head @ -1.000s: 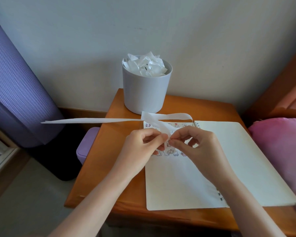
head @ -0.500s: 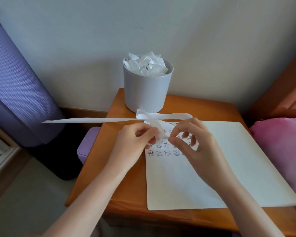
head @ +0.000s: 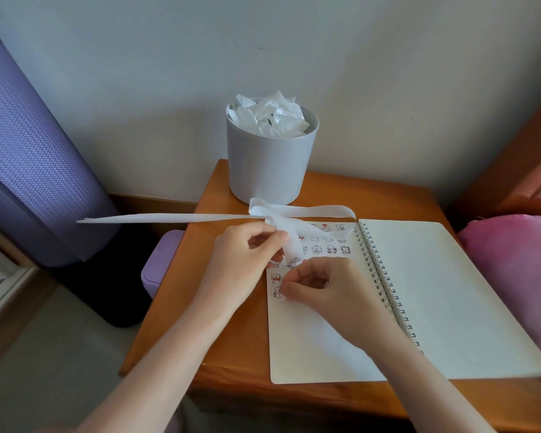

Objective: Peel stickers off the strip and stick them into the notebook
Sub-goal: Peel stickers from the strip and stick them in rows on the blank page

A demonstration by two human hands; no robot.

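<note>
On one orange wooden worktop lies one open white spiral-bound notebook. My left hand pinches one long white paper strip above its left page; my right hand, fingertips curled, holds one small bear sticker down on that page.

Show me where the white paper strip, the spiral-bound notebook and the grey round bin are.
white paper strip (head: 169, 217): head view, its long tail.
spiral-bound notebook (head: 450, 292): head view, blank right page.
grey round bin (head: 269, 164): head view, front wall.
</note>
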